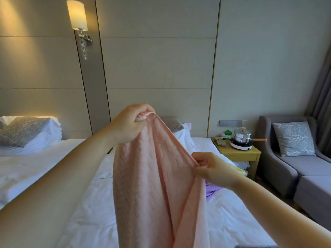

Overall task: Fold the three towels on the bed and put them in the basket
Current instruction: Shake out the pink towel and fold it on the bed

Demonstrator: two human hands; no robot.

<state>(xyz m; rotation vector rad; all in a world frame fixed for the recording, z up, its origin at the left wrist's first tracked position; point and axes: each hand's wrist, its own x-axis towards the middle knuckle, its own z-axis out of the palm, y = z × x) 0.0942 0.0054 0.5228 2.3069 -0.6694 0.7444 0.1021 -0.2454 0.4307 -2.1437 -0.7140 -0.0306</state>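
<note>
A pink towel (pixel 152 185) hangs in the air over the white bed (pixel 71 212). My left hand (pixel 130 122) grips one top corner, raised high. My right hand (pixel 213 169) pinches the towel's edge lower and to the right. Behind my right hand, a purple towel (pixel 212 189) lies on the bed, and a yellow towel (pixel 238 170) shows as a thin strip past my wrist. The basket is not in view.
A second bed with pillows (pixel 26 133) stands at the left. A yellow bedside table (pixel 240 154) carries a pot on a small cooker (pixel 241 138). A grey sofa (pixel 295 167) with a cushion fills the right side.
</note>
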